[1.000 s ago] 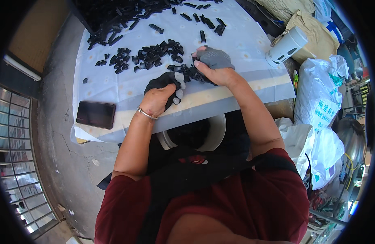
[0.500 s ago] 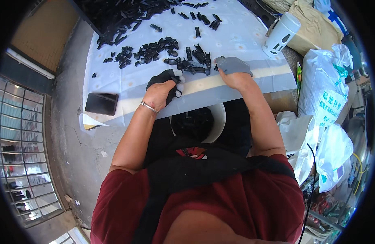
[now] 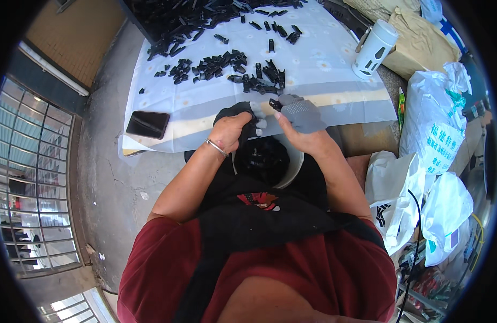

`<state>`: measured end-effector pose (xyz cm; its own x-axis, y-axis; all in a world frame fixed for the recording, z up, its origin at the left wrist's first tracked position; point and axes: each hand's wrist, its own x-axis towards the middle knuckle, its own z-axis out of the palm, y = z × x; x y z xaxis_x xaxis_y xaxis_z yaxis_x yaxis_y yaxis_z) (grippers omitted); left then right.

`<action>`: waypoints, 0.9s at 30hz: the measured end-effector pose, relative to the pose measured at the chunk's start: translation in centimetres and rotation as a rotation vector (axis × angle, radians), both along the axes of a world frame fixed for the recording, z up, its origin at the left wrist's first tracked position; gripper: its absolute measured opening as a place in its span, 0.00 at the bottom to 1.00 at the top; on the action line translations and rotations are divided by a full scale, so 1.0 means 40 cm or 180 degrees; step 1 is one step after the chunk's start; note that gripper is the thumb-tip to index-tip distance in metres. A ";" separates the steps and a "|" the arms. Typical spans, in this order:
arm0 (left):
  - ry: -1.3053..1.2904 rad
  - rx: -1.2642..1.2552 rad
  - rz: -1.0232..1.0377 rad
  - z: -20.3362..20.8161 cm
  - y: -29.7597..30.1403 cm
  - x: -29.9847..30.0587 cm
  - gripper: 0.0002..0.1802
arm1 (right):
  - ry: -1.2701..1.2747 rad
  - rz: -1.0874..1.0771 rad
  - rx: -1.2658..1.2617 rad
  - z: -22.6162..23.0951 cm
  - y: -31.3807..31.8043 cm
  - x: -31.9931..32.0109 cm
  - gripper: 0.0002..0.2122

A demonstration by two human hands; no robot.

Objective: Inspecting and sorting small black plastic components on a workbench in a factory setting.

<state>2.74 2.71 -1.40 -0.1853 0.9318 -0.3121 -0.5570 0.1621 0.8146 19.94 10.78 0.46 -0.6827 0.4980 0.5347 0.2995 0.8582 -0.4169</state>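
My right hand (image 3: 301,116), in a grey dotted glove, pinches a small black plastic part (image 3: 275,104) between thumb and fingers. Close by on its left, my left hand (image 3: 240,121) wears a black glove with pale fingertips. Its fingers are curled closed, and whatever lies inside them is hidden. Both hands hover over the table's near edge. Just beyond them lies a small heap of longer black plastic parts (image 3: 267,81), with a pile of short black pieces (image 3: 219,64) to the left. Below the hands, a white bucket (image 3: 298,161) holds black parts (image 3: 262,159).
A phone (image 3: 148,124) rests at the table's near left corner. A large black mass of parts (image 3: 189,19) covers the far left. On the right stand a white tumbler (image 3: 375,49), a brown paper package (image 3: 421,40) and white plastic bags (image 3: 434,118).
My right hand has come away from the heap, leftward and nearer, with a black plastic part in its fingertips. The left hand is closer to it. The whole view has shifted slightly.
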 end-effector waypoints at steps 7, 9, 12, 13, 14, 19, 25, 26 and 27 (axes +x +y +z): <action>0.2109 0.0321 -0.0393 -0.121 -0.027 0.048 0.14 | -0.0403 -0.0132 0.0348 -0.023 -0.087 -0.005 0.11; 0.0586 -0.0366 0.0134 -0.069 -0.036 0.071 0.14 | -0.0501 -0.0135 0.0346 -0.013 -0.086 0.001 0.11; -0.0874 0.0093 -0.0133 -0.023 -0.050 0.056 0.12 | -0.0684 -0.0189 -0.0312 0.015 -0.084 0.009 0.11; -0.0802 0.0153 -0.0092 -0.012 -0.053 0.060 0.12 | -0.0488 -0.0006 -0.0148 0.011 -0.082 0.016 0.10; -0.0807 0.0153 -0.0090 -0.008 -0.054 0.055 0.12 | -0.0292 0.0177 0.0014 0.005 -0.082 0.019 0.09; -0.0081 -0.0250 -0.0093 -0.017 -0.072 0.070 0.20 | -0.0024 0.0157 0.0148 -0.016 -0.101 -0.001 0.09; -0.0103 -0.0120 -0.0215 0.000 -0.079 0.056 0.21 | -0.0006 0.0366 0.0111 -0.042 -0.087 0.004 0.11; -0.0109 -0.0126 -0.0209 0.004 -0.083 0.055 0.21 | -0.0147 0.0426 0.0015 -0.036 -0.085 0.007 0.11; -0.0146 -0.0209 -0.0272 0.011 -0.085 0.054 0.20 | -0.0149 0.0423 0.0010 -0.030 -0.081 0.009 0.11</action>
<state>4.91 -0.68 -0.94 -0.0904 0.9209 -0.3793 -0.5752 0.2626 0.7747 20.29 7.53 -0.76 -0.7668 0.3998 0.5021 0.2021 0.8929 -0.4023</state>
